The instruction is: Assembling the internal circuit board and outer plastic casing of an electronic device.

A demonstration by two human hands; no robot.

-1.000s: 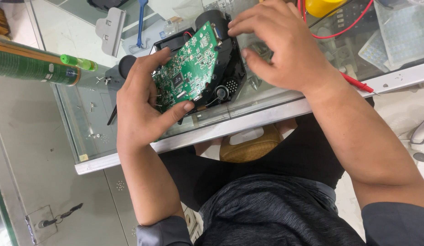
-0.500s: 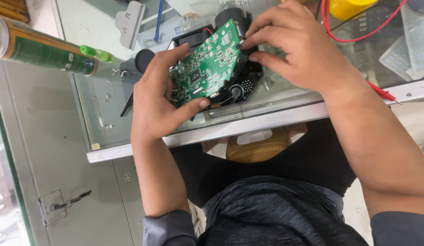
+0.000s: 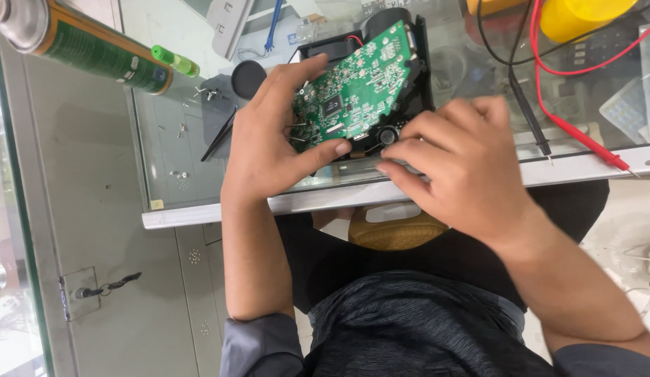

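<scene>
A green circuit board (image 3: pixel 356 87) is tilted up over a black device casing (image 3: pixel 409 77) on a glass counter (image 3: pixel 178 139). My left hand (image 3: pixel 269 143) grips the board's near left corner, thumb on its lower edge and fingers along its left side. My right hand (image 3: pixel 454 164) rests at the casing's near right edge, fingertips touching the black housing just below the board, next to a small round part. It is hard to tell whether the right hand grips the casing or only presses on it.
A green spray can (image 3: pixel 94 45) lies at the counter's far left. Small screws (image 3: pixel 178 129), black tweezers (image 3: pixel 216 139) and a black round cap (image 3: pixel 249 78) lie left of the board. Red and black probe leads (image 3: pixel 555 119) and a yellow meter (image 3: pixel 583 14) sit on the right.
My right hand has come down from the board's far top edge to the casing's near right edge. The left hand keeps its hold on the board.
</scene>
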